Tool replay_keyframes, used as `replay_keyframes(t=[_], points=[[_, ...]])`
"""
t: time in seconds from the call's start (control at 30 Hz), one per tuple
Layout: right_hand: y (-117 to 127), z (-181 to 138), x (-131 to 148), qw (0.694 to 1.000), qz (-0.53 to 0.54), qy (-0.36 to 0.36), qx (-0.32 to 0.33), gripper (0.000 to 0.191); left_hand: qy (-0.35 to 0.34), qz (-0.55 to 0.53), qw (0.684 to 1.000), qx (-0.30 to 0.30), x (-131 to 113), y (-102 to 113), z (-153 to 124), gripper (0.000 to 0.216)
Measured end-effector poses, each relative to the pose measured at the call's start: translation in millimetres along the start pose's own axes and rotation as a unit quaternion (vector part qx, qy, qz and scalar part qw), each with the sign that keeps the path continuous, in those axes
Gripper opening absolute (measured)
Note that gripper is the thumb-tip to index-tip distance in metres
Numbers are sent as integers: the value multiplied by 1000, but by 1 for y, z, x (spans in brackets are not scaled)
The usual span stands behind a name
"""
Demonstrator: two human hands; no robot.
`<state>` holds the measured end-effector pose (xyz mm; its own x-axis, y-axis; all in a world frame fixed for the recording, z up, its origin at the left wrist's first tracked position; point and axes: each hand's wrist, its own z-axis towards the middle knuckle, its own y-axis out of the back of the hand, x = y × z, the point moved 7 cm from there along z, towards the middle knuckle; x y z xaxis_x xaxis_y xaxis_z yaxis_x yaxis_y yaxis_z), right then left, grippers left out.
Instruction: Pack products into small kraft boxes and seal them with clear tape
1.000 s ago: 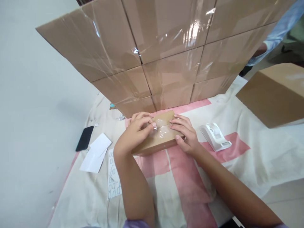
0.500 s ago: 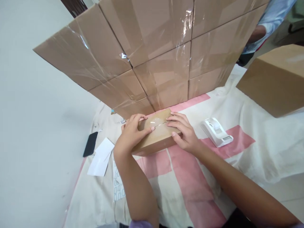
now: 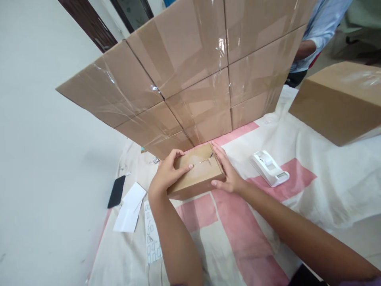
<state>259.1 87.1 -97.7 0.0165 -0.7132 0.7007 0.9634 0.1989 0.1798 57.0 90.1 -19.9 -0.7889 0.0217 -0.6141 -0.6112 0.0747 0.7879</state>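
A small brown cardboard box (image 3: 200, 174) lies on the pink and white cloth between my two hands. Clear tape runs over the slit in its top. My left hand (image 3: 167, 171) grips the box's left end, thumb on the top face by the slit and fingers over the far edge. My right hand (image 3: 228, 171) is wrapped about the right end, fingers along that side and thumb at the near corner. To the right stands a white tape dispenser (image 3: 270, 168) with a roll of tape in it.
Behind the box rises a tall wall of taped cardboard boxes (image 3: 196, 107). A large carton (image 3: 336, 103) stands at right, near a person in a light blue sleeve (image 3: 329, 24). At left lie a black phone (image 3: 116, 192), white papers (image 3: 130, 208) and a printed sheet (image 3: 153, 238).
My right hand has slid from the box's top to its right end, uncovering more of the taped slit. My left hand keeps its hold. The camera view has shifted slightly.
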Motion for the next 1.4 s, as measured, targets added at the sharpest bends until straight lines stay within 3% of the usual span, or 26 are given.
replay_keyframes(t=[0.1,0.2,0.27,0.37,0.47,0.5,0.57,0.63,0.77,0.93,1.1,1.4], points=[[0,0,-21,998,49,-49,8,110,2,-26,999,-23,2,-1,4,32],[5,1,-34,996,56,-66,0,114,-14,-31,998,-56,-12,3,2,31],[8,1,-37,996,67,-64,-9,112,-39,1,990,-132,-28,20,-11,28],[11,3,-40,994,92,-61,-23,114,-54,42,950,-305,-36,53,-54,21],[9,5,-44,991,112,-65,-16,120,8,50,911,-409,6,59,-113,21],[7,5,-45,991,118,-69,-12,121,49,64,911,-405,30,52,-132,22],[5,6,-47,988,131,-80,-10,122,125,85,937,-316,86,25,-165,26],[5,6,-48,985,144,-92,-12,122,144,72,941,-296,133,4,-199,33],[5,6,-48,981,163,-103,-19,120,160,69,961,-217,185,-28,-233,44],[4,5,-51,976,184,-112,-21,117,194,95,954,-206,196,-28,-224,53],[3,3,-55,974,181,-133,-14,115,244,120,928,-254,210,-21,-226,52],[3,7,-52,980,156,-124,-24,110,284,156,912,-251,215,-40,-234,44]])
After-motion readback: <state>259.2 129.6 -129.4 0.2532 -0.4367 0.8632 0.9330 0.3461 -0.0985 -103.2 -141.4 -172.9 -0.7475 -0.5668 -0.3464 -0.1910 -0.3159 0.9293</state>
